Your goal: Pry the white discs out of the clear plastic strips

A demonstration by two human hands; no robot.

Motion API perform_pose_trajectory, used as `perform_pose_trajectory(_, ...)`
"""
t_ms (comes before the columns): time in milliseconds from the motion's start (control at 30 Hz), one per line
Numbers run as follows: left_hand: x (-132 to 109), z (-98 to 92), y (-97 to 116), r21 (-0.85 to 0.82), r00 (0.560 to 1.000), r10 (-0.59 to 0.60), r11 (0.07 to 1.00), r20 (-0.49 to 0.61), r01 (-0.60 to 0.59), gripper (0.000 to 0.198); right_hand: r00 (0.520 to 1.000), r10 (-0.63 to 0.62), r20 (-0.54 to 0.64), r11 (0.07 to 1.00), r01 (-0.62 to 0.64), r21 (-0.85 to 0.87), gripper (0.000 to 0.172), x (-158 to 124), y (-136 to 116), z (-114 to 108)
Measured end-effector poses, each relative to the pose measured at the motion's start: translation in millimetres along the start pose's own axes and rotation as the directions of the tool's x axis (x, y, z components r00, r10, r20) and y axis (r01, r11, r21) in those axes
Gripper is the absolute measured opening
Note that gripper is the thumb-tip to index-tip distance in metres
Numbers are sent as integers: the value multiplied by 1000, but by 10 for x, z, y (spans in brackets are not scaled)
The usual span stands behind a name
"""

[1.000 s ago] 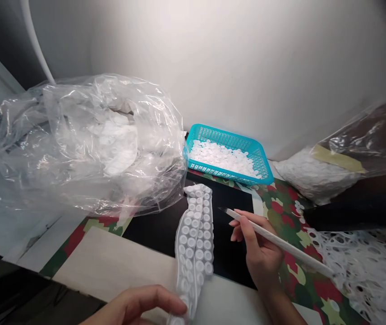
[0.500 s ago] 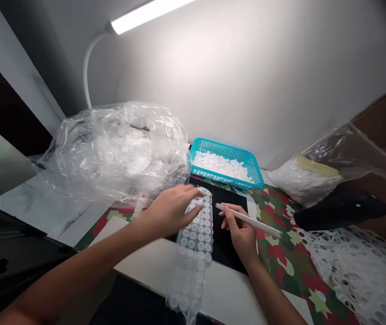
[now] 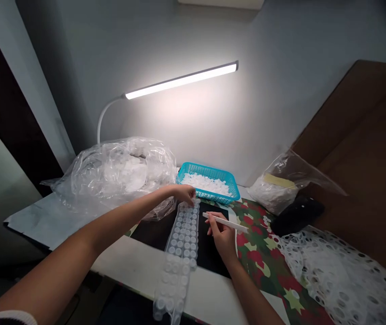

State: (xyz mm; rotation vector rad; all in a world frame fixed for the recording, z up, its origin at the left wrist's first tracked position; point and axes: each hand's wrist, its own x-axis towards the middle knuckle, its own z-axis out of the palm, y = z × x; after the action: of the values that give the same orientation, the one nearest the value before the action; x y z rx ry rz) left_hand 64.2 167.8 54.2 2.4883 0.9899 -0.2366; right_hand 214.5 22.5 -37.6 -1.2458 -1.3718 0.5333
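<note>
A long clear plastic strip (image 3: pixel 183 241) with rows of round, cap-like cells lies lengthwise on a black mat (image 3: pixel 213 246); its near end hangs over the table's front edge. My left hand (image 3: pixel 185 193) reaches to the far end of the strip, fingers curled down and closed on its edge there. The fingertips are partly hidden. My right hand (image 3: pixel 222 234) is just right of the strip, closed around a flat white stick (image 3: pixel 228 222). One end of the stick points toward the strip without touching it.
Behind the strip stands a turquoise basket (image 3: pixel 235 189) of small white discs. A large clear plastic bag (image 3: pixel 121 176) sits left under a lit lamp (image 3: pixel 182 81). To the right are another bag (image 3: pixel 274 192), a black object (image 3: pixel 297 214) and a pile of perforated white sheets (image 3: pixel 342 271).
My left hand has gone from open above the strip to closed at its far end. My right hand still holds the stick. The view has tilted up, showing more wall and lamp.
</note>
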Motion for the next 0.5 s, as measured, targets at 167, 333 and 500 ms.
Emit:
perform_pose_trajectory(167, -6, 33, -143, -71, 981, 121, 989, -152, -133, 31, 999, -45, -24, 998, 44, -32, 30, -10, 28, 46)
perform_pose_trajectory(333, 50, 110, -327, -129, 946, 241, 954, -215, -272, 36, 990, -140, -12, 986, 138, -98, 29, 32, 80, 51)
perform_pose_trajectory(500, 131, 170, -437, -164, 913, 312, 918, -263, -361, 22, 923, -323, 212, 916, 361, -175, 23, 236, 115, -27)
